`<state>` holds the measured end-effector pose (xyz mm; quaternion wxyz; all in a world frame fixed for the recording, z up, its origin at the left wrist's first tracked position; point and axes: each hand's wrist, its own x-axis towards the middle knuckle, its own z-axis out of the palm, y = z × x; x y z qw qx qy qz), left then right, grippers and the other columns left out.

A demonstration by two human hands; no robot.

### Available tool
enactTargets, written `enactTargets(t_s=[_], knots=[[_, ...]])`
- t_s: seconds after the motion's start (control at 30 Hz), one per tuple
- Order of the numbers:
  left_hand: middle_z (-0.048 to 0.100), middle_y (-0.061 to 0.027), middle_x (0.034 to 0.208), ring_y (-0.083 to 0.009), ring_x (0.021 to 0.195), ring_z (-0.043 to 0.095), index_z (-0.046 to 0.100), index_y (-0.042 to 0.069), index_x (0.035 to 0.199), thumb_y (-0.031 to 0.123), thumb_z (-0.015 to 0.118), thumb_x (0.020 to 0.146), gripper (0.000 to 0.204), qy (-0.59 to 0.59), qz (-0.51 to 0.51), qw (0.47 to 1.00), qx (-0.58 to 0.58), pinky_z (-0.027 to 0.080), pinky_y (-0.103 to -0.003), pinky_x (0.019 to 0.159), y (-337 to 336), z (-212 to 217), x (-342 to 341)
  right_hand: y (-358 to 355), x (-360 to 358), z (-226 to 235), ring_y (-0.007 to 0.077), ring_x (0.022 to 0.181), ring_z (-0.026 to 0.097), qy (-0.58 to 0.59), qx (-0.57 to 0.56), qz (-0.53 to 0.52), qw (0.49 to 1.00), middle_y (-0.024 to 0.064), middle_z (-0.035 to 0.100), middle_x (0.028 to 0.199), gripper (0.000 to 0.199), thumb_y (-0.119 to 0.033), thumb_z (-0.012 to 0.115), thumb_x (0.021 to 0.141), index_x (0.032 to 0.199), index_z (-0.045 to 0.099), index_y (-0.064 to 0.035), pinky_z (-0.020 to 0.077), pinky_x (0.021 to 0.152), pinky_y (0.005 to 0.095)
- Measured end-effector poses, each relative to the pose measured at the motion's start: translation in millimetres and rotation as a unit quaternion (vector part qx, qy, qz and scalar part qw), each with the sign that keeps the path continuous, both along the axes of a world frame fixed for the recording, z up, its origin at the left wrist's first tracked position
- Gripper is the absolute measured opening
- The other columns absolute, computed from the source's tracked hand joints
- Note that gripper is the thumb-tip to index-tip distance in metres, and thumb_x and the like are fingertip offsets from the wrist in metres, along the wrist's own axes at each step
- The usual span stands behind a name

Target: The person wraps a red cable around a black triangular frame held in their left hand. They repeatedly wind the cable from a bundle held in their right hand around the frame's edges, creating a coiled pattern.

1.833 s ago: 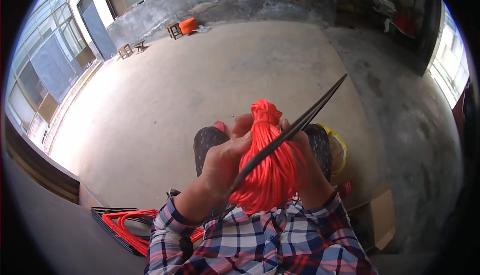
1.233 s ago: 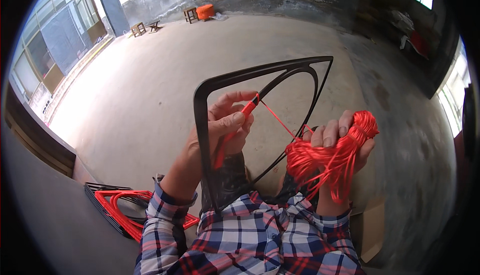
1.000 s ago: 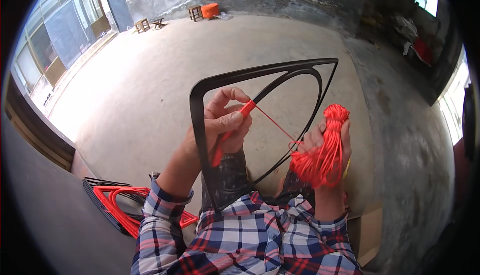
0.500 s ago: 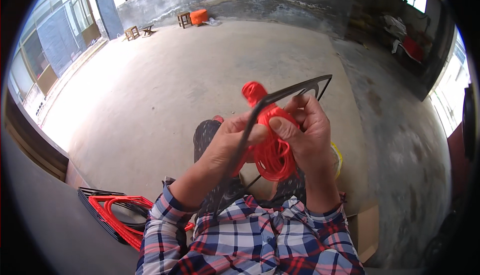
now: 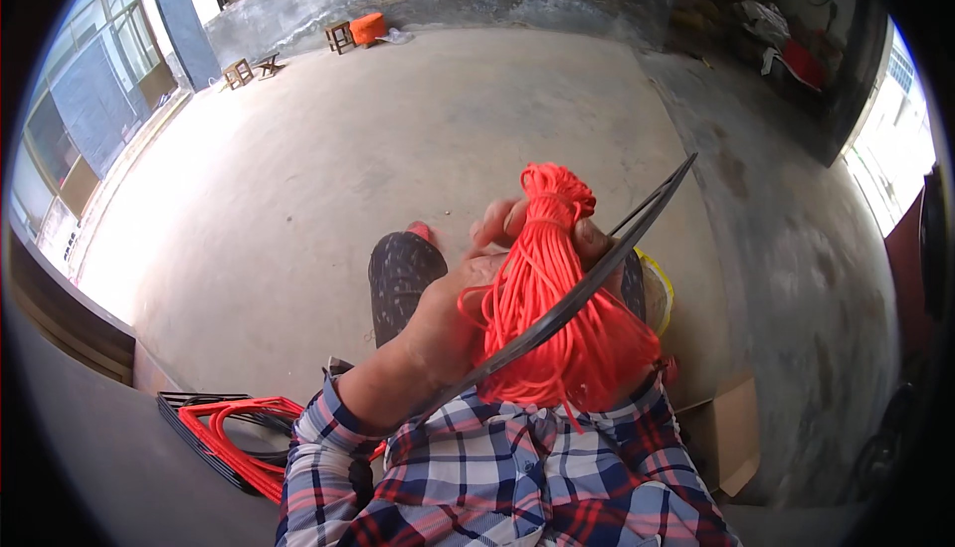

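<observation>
A thick hank of red cord (image 5: 537,298) is held up in front of my chest, bound round near its narrow top end and spreading out loose below. My left hand (image 5: 438,313) grips its left side, the fingers curled behind the bound part. Behind the hank, my right hand (image 5: 594,241) supports it from the right; little more than a fingertip shows. A bent black frame (image 5: 587,293) with slim bars crosses in front of the cord, running from my left forearm up to a pointed end at upper right. What bears the frame's weight is hidden.
Red frames (image 5: 214,438) and black frames (image 5: 179,413) lie stacked at my left. A cardboard box (image 5: 731,433) stands at my right, a yellow-rimmed container (image 5: 659,293) beside my knee. Small stools (image 5: 339,37) and an orange object (image 5: 367,28) are near the far wall.
The hank has turned toward me and come lower, showing its full spread. My right hand has gone behind it. The black frame has swung, its far end now pointing further right.
</observation>
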<state>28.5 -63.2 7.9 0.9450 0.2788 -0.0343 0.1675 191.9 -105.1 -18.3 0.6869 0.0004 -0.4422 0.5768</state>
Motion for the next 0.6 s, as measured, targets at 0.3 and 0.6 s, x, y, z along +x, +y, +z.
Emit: enactTargets(t_s=[0.3, 0.6], knots=[[0.062, -0.0109, 0.095, -0.0095, 0.06, 0.052, 0.054, -0.005, 0.126, 0.05, 0.051, 0.099, 0.061, 0.119, 0.13, 0.933, 0.313, 0.037, -0.024, 0.051, 13, 17, -3, -1, 36, -54, 0.0338, 0.118, 0.059, 0.206, -0.156, -0.176, 0.95, 0.0182, 0.064, 0.117, 0.038, -0.025, 0.054, 0.087, 0.112, 0.06, 0.0029, 0.0463, 0.103, 0.0525], [0.063, -0.0151, 0.091, -0.0081, 0.044, 0.043, 0.053, 0.003, 0.13, 0.027, 0.063, 0.097, 0.042, 0.096, 0.165, 0.953, 0.237, 0.033, -0.022, 0.039, 38, 8, -13, -38, 41, -6, 0.0258, 0.074, 0.064, 0.11, 0.09, -0.055, 0.988, 0.0098, 0.061, 0.079, 0.03, -0.031, 0.054, 0.099, 0.11, 0.048, -0.003, 0.0495, 0.098, 0.0485]])
